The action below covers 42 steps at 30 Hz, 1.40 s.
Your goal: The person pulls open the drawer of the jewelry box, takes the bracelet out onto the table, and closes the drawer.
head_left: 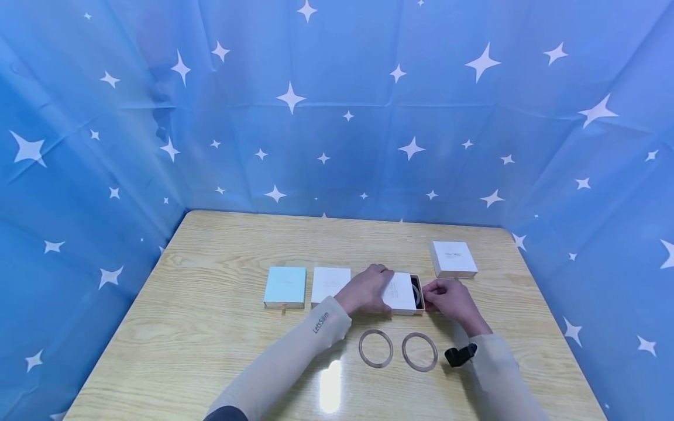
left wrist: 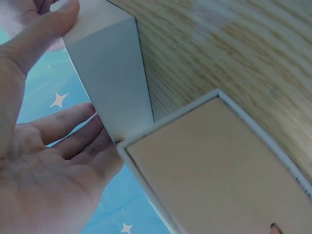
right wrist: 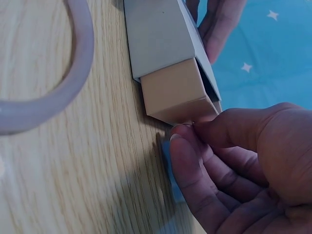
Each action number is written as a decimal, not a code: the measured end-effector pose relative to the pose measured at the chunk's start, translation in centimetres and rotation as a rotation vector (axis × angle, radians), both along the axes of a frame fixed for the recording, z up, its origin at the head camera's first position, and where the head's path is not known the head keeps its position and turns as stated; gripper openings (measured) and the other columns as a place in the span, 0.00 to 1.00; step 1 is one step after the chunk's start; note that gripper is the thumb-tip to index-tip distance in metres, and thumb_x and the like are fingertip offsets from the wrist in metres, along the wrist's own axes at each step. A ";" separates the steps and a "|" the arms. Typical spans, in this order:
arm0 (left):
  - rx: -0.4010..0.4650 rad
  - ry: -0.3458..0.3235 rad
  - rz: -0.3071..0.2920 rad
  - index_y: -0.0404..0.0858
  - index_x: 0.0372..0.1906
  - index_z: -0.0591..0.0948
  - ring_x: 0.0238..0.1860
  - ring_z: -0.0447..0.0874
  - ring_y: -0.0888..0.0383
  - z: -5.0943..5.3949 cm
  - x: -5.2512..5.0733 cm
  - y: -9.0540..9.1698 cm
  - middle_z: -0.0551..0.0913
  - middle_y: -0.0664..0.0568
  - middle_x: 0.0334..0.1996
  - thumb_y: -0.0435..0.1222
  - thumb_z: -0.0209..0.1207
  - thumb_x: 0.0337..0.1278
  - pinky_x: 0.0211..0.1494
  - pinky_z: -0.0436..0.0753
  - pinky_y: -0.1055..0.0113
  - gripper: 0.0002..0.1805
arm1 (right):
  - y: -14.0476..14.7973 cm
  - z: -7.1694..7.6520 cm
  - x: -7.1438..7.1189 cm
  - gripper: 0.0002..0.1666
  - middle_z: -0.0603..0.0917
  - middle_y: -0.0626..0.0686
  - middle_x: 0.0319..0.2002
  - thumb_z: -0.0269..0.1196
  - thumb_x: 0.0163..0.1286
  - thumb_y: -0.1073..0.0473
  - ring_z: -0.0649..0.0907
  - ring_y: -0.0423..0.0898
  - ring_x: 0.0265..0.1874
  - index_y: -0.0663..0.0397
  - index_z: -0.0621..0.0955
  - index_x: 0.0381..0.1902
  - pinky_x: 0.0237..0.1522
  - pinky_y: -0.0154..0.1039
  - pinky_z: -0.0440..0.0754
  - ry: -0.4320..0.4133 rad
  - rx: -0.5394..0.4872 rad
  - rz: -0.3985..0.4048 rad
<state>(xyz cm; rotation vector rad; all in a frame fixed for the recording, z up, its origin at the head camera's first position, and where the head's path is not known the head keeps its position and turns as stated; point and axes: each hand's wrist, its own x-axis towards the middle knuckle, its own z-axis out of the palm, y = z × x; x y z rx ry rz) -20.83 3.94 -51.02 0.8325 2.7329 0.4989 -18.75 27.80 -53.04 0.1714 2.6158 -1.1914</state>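
A white sliding drawer box [head_left: 400,294] lies on the table with its tan inner drawer [right wrist: 173,90] pulled partway out to the right. My left hand [head_left: 367,290] grips the white sleeve [left wrist: 109,73], thumb on the near side and fingers on the far side. At the drawer's outer end my right hand [head_left: 447,298] pinches something small between thumb and forefinger, mostly hidden by the fingertips. Part of a ring-shaped bangle [head_left: 416,294] shows inside the drawer. Two pale purplish bangles, one on the left [head_left: 375,349] and one on the right [head_left: 419,352], lie flat in front of the box.
Left of the held box is another white box [head_left: 330,283], partly behind my left forearm. A light blue box [head_left: 285,286] with a small tab stands farther left. One more white box [head_left: 454,259] sits back right. A blue starred curtain [head_left: 337,117] surrounds the wooden table [head_left: 184,327].
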 end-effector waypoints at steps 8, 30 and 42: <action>0.009 -0.008 0.000 0.40 0.76 0.67 0.72 0.70 0.53 -0.1 0.0 0.0 0.72 0.48 0.73 0.53 0.81 0.39 0.73 0.75 0.65 0.57 | 0.6 0.1 0.2 0.11 0.89 0.58 0.33 0.61 0.69 0.67 0.87 0.43 0.29 0.66 0.86 0.45 0.33 0.36 0.88 0.002 0.005 0.004; -0.013 0.011 0.006 0.41 0.76 0.68 0.71 0.71 0.56 -0.2 0.0 0.1 0.72 0.50 0.72 0.54 0.80 0.40 0.72 0.75 0.67 0.56 | 2.6 0.3 0.3 0.12 0.89 0.57 0.32 0.59 0.71 0.67 0.87 0.43 0.28 0.69 0.84 0.47 0.32 0.36 0.88 -0.014 0.008 -0.021; -0.021 0.013 0.003 0.41 0.77 0.67 0.72 0.71 0.55 -0.1 0.0 0.0 0.72 0.50 0.73 0.55 0.80 0.40 0.73 0.74 0.67 0.57 | 3.4 0.2 0.4 0.13 0.88 0.56 0.32 0.59 0.71 0.66 0.86 0.42 0.28 0.69 0.84 0.47 0.31 0.35 0.88 -0.006 0.023 -0.026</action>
